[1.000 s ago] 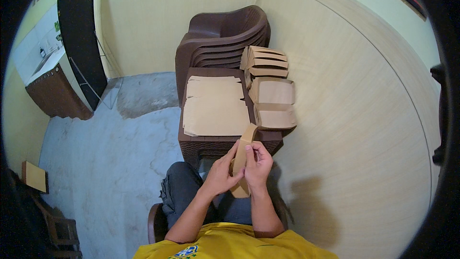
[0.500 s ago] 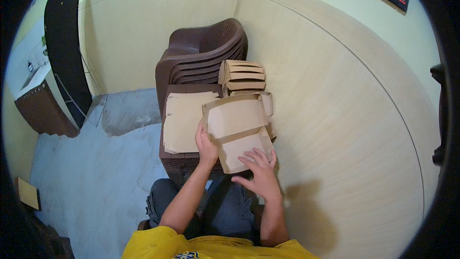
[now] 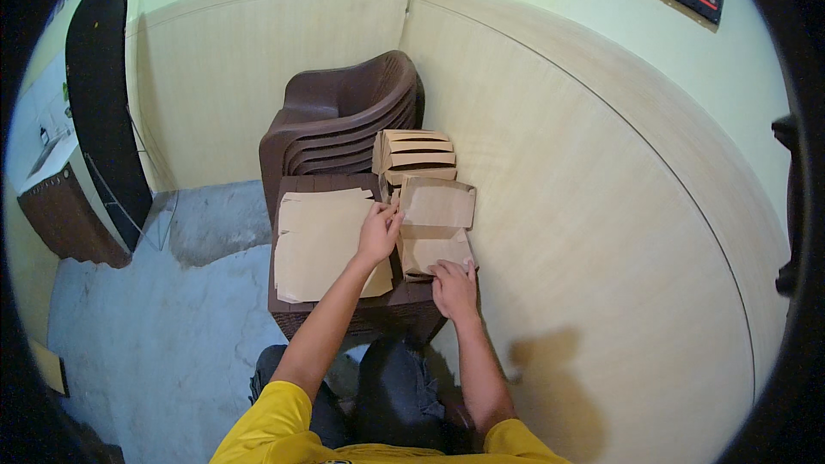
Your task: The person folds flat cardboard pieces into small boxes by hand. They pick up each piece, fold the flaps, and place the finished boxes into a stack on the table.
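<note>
Landmark: the flat cardboard stack on the brown tabletop. Its blanks lie squared one on another, presumably so the pile stays steady and takes little room.

Just right of the stack, the open cardboard box, lid part away from the person, tray part near. Left hand reaches over the stack's right edge, fingers bent at the box's left side near the fold. Right hand, right of the stack, has its fingers spread a little over the box's near edge. From where I stand, cannot tell whether either pinches the board or merely rests on it. Contact on two sides seems to keep the box level.

Beyond the stack, to its right: folded boxes in a close row, probably to save space. Directly beyond the stack: brown chairs, nested.
</note>
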Available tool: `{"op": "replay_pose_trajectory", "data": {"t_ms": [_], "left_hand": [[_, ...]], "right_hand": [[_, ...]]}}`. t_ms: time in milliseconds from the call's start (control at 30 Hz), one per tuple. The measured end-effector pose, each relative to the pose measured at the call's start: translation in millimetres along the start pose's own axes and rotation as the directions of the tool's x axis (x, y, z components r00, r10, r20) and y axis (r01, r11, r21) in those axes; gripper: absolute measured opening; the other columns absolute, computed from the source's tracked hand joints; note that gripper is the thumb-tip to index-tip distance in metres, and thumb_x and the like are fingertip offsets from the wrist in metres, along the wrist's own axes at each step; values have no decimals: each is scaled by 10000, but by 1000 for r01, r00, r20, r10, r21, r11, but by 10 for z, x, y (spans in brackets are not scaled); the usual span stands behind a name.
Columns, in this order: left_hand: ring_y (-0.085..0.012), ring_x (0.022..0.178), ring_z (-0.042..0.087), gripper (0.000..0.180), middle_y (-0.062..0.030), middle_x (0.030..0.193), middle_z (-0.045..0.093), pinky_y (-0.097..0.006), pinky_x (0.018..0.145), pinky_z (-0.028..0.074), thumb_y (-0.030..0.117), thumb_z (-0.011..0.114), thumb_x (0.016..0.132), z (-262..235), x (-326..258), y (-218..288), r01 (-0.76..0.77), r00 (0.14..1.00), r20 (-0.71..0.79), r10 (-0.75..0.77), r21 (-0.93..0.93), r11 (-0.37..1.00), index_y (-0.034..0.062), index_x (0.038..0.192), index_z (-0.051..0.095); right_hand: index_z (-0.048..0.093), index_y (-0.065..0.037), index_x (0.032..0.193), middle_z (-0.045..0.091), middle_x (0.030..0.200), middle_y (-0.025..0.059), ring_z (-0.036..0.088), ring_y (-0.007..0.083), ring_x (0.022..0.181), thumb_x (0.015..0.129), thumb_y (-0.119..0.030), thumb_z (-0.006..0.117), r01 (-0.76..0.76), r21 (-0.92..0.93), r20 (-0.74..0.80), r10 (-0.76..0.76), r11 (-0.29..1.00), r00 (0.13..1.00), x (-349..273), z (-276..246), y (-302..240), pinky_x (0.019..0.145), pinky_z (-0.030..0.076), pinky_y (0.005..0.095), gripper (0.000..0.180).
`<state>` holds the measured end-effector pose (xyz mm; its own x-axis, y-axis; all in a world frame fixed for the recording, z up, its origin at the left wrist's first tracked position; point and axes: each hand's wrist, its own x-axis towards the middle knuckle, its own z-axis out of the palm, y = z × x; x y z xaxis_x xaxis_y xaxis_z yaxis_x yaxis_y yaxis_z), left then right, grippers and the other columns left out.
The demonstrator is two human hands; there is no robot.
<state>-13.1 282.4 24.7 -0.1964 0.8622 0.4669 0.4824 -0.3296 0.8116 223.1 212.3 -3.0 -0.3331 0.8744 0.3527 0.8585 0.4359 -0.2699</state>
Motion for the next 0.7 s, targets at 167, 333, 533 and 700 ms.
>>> {"op": "replay_pose_trajectory", "data": {"t_ms": [167,333,533,700], "left_hand": [[-261,905,741,421,-163,967,719,-367,833,586,212,729,1029,29,71,-22,58,998,6,-58,-73,996,-48,1360,714],[-228,807,762,397,-169,978,774,-372,785,608,189,813,966,73,67,-58,54,998,-44,-54,6,999,-36,1288,758],[-229,852,769,428,-159,989,787,-365,799,612,217,863,926,109,-82,-111,96,991,-93,-97,-22,995,-19,1269,765],[-271,919,752,538,-137,1042,769,-402,852,600,349,875,895,-259,-350,-182,254,961,-78,-264,-114,960,0,1284,748]], "right_hand": [[796,-194,1215,708,1370,81,626,293,1312,942,-191,654,26,-81,-75,-32,996,997,69,-19,111,1273,288,613,307],[824,-155,1133,722,1229,71,645,288,1225,888,-132,686,126,-153,-38,-133,980,990,53,-85,134,1221,349,580,282],[810,-99,1147,712,1242,120,637,319,1233,873,-270,695,73,16,71,-74,997,995,95,-59,164,1217,334,570,343],[795,-66,1079,706,1220,136,639,329,1221,857,-276,698,134,95,64,-140,986,988,135,-46,234,1193,368,532,321]]}}
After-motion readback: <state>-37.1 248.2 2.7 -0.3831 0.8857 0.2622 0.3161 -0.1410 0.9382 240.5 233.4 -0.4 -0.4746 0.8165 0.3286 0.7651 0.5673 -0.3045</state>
